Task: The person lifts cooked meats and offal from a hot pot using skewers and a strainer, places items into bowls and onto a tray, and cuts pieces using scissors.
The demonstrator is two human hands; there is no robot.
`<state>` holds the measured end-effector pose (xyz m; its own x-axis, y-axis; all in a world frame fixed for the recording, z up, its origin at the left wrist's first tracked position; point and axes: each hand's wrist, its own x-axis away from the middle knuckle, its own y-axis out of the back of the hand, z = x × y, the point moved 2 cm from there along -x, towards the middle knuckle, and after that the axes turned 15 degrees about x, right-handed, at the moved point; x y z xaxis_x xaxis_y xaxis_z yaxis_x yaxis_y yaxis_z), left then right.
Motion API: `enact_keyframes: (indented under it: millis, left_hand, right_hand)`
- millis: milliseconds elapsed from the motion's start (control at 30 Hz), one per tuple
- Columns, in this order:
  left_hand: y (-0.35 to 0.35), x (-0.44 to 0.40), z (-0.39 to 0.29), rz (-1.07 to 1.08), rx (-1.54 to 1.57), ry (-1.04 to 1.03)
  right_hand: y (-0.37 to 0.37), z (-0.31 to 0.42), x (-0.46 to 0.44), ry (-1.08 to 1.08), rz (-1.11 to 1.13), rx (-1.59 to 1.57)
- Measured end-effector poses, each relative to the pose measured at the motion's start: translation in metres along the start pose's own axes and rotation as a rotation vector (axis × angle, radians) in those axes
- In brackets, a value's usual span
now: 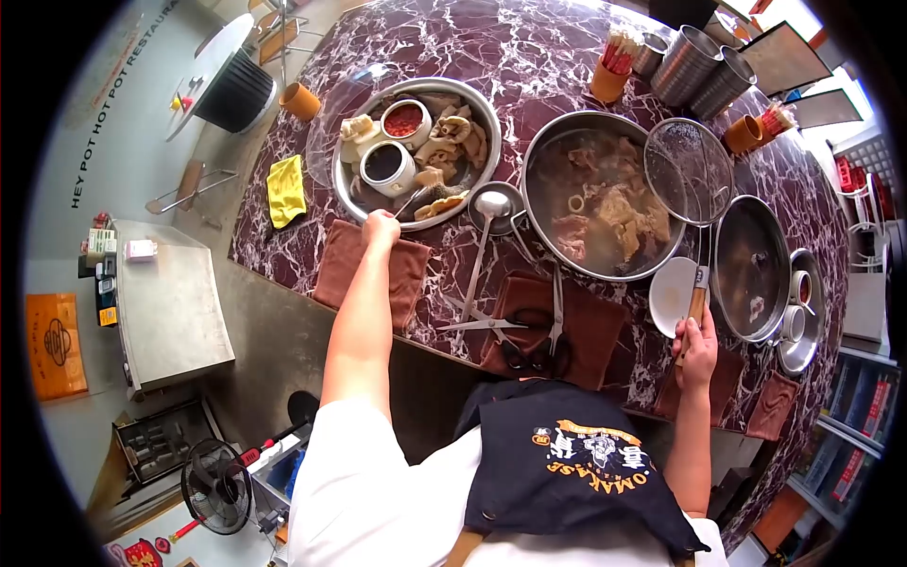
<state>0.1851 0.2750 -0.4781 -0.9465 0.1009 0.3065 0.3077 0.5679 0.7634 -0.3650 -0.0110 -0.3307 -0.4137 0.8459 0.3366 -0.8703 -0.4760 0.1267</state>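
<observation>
My left hand is closed at the near rim of a wide metal basin. A slim metal utensil reaches from its fingers into the basin; its exact kind is unclear. Cut pieces of cooked meat, a white cup of red chopped sauce and a white cup of dark sauce sit inside the basin. My right hand grips the wooden handle of a mesh strainer. The strainer's round head hangs over the right rim of a pot of meat in broth.
A ladle rests in a small metal dish beside the pot. Scissors lie near the front edge on brown cloths. A white bowl and a second pot are at right. A yellow cloth lies at left.
</observation>
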Motion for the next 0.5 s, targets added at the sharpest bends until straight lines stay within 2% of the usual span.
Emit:
enact_keyframes:
  millis: [67, 233, 333, 400, 433, 500]
  left_hand:
    - [0.003, 0.012, 0.000, -0.022, 0.030, -0.017]
    - [-0.001, 0.006, 0.047, -0.098, 0.159, -0.214]
    - [0.013, 0.031, 0.025, -0.157, 0.344, -0.348]
    - [0.024, 0.066, -0.021, -0.142, 0.327, -0.431]
    - [0.021, 0.076, -0.038, -0.100, 0.418, -0.481]
    - [0.019, 0.112, -0.089, 0.030, 0.332, -0.551]
  right_hand:
    - [0.001, 0.000, 0.002, -0.002, -0.014, -0.003]
    - [0.014, -0.005, 0.001, -0.028, -0.040, 0.015]
    - [0.019, -0.003, -0.004, -0.008, -0.024, 0.019]
    - [0.023, -0.007, -0.006, 0.001, -0.030, 0.017]
    - [0.024, -0.009, -0.007, -0.007, -0.013, 0.009]
    - [0.026, -0.011, -0.009, -0.009, 0.019, 0.012]
